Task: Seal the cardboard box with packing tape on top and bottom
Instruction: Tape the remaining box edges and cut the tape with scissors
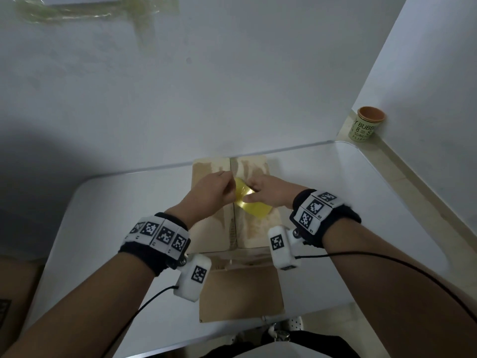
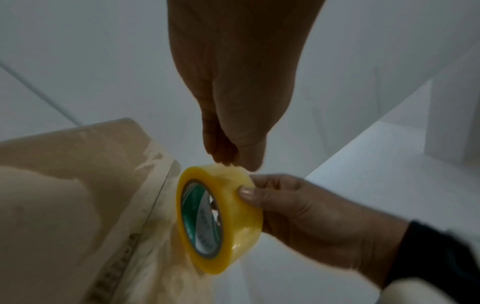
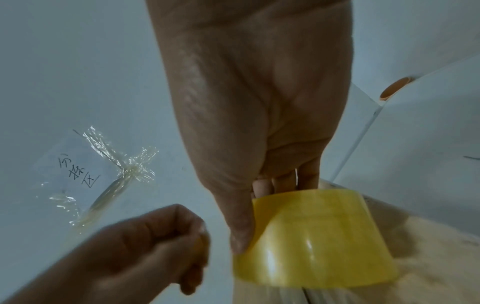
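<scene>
Above the box top: both hands meet over the centre seam
Right hand (image 1: 268, 193): grasps the tape roll (image 1: 251, 205), thumb on its outer face, fingers behind
Left hand (image 1: 210, 193): fingertips pinched at the roll's rim; whether they hold the loose end, cannot tell
Cardboard box (image 1: 211, 236): mid-table (image 1: 116, 202), flaps closed, reaching the far edge
Risk: the end may slip back or fold onto itself; a thin, sticky film

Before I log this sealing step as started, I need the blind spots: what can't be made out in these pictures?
- Free end of the tape roll: the left hand has curled fingers at the roll's edge; left wrist view shows no peeled strip.
- Cardboard box underside: hidden against the table, head view.
- Box's center seam: old clear tape, blurred.
- Right hand fingertips: behind the roll, right wrist view.
</scene>
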Available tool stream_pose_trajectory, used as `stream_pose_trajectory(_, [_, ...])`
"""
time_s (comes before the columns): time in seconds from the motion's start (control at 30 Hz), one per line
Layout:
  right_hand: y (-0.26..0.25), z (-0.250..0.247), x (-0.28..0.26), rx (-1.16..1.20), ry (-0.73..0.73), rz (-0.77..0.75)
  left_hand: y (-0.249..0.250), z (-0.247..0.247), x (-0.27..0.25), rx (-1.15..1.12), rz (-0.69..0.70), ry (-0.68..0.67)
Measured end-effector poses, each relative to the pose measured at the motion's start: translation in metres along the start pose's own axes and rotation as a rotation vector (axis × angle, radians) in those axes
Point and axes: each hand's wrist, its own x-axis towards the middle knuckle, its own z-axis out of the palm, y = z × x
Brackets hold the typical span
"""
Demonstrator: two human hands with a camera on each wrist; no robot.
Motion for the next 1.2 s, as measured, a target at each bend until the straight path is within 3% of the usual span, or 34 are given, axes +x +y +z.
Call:
stream_pose_trajectory(0.13, [-0.005, -0.007, -0.003, -0.118, 0.151, 0.045, 0.006, -0.017, 0.000, -0.189, -0.098, -0.089])
stream_pose_trajectory(0.3, [-0.007, -0.002, -0.006, -0.087, 0.081, 0.115, -0.012, -0.026, 0.004, -0.418, -0.333, -0.121])
stream_pose_trajectory(0.4, [-0.008, 0.004, -0.015, 0.222, 0.023, 0.110, -0.027, -0.022, -0.003, -0.629, -0.380, -0.107])
stream_pose_trajectory(0.5, [-0.008, 0.007, -0.029, 0.708, -0.190, 0.117, -0.045, -0.020, -0.014, -0.711, -0.401, -0.050])
stream_pose_trajectory(0.57, [-0.011, 0.007, -0.035, 0.839, -0.295, 0.127, -0.054, -0.017, -0.024, -0.728, -0.421, -0.032])
stream_pose_trajectory(0.63, [-0.018, 0.007, -0.037, 0.746, -0.376, 0.141, -0.061, -0.010, -0.036, -0.747, -0.436, -0.039])
stream_pose_trajectory(0.73, [-0.028, 0.010, -0.035, 0.241, -0.512, 0.164, -0.065, 0.004, -0.053, -0.778, -0.428, -0.057])
stream_pose_trajectory(0.8, [-0.030, 0.010, -0.036, -0.150, -0.434, 0.214, -0.071, 0.007, -0.065, -0.818, -0.445, 0.010])
stream_pose_trajectory(0.87, [-0.031, 0.009, -0.042, -0.364, -0.273, 0.248, -0.081, 0.009, -0.081, -0.846, -0.490, 0.102])
stream_pose_trajectory(0.9, [-0.029, 0.011, -0.044, -0.388, -0.239, 0.270, -0.086, 0.010, -0.089, -0.848, -0.513, 0.126])
stream_pose_trajectory(0.97, [-0.025, 0.012, -0.045, -0.293, -0.310, 0.338, -0.093, 0.018, -0.103, -0.877, -0.555, 0.144])
stream_pose_trajectory(1.07, [-0.031, 0.020, -0.046, -0.080, -0.574, 0.394, -0.099, 0.032, -0.121, -0.928, -0.631, 0.202])
stream_pose_trajectory(1.13, [-0.036, 0.019, -0.049, -0.203, -0.591, 0.313, -0.101, 0.036, -0.131, -0.964, -0.643, 0.215])
stream_pose_trajectory(1.2, [-0.046, 0.018, -0.052, -0.469, -0.498, 0.200, -0.100, 0.039, -0.139, -1.009, -0.623, 0.198])
